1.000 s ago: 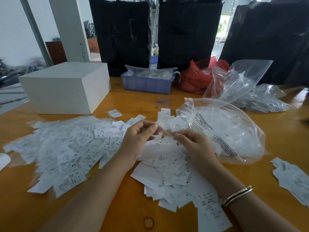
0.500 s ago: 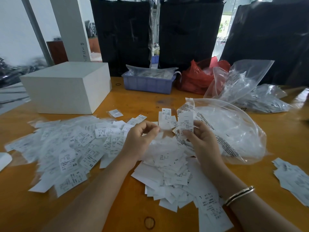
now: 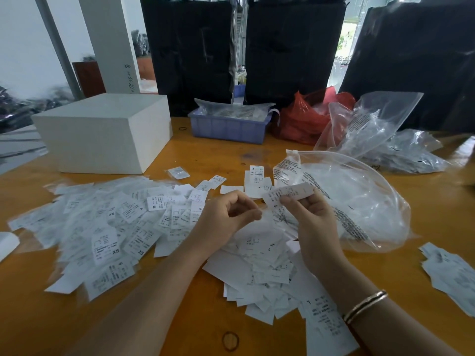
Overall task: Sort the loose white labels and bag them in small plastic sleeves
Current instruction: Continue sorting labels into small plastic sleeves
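My right hand [image 3: 314, 224] pinches a white label [image 3: 289, 193] marked S and holds it tilted above the heap of loose white labels [image 3: 257, 255] in front of me. Just left of it, my left hand [image 3: 226, 218] has its fingers curled and thumb against fingertips, pinching what looks like a thin clear sleeve [image 3: 261, 208], which is barely visible. A wide spread of labels in glossy sleeves [image 3: 102, 227] covers the table to the left. The two hands are a few centimetres apart.
A large clear zip bag [image 3: 359, 201] lies open right of my hands. At the back stand a white box [image 3: 102, 132], a blue tray [image 3: 226, 128], a red bag [image 3: 300, 119] and more clear bags [image 3: 385, 140]. Another label stack [image 3: 452, 273] lies at right, and a rubber band [image 3: 230, 341] is near me.
My right hand lifted one label out of the heap and has turned it from upright to slanting toward the left hand. The left hand stayed in place, fingers curled.
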{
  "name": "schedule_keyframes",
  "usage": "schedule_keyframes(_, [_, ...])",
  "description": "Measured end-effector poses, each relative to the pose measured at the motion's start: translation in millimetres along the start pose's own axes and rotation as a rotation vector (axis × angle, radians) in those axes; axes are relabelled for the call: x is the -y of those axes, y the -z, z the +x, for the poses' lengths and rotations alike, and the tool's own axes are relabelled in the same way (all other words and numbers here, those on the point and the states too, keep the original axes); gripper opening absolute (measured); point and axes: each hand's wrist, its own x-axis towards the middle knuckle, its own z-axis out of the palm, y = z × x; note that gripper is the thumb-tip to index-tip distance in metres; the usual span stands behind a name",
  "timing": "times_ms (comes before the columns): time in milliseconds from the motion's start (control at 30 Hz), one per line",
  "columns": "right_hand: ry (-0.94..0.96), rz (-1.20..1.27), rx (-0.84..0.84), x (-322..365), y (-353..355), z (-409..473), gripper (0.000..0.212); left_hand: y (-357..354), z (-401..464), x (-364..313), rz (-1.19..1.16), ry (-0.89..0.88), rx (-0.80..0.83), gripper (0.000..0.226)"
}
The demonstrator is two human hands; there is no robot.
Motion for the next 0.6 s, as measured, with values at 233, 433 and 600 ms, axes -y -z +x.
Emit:
schedule_keyframes(233, [0.049, -0.084, 0.078, 0.0, -1.4, -0.3, 0.013, -1.5, -0.8, 0.6, -0.034, -0.007, 0.066, 0.015])
schedule_keyframes(433, [0.104, -0.243, 0.135, 1.3, 0.9, -0.2, 0.026, 1.6, 0.5, 0.2, -0.027, -0.024, 0.039, 0.009])
schedule_keyframes(600, [0.064, -0.247, 0.086, -1.1, 3.7, 0.9, 0.017, 2.1, 0.6, -1.7, -0.025, -0.011, 0.014, 0.011])
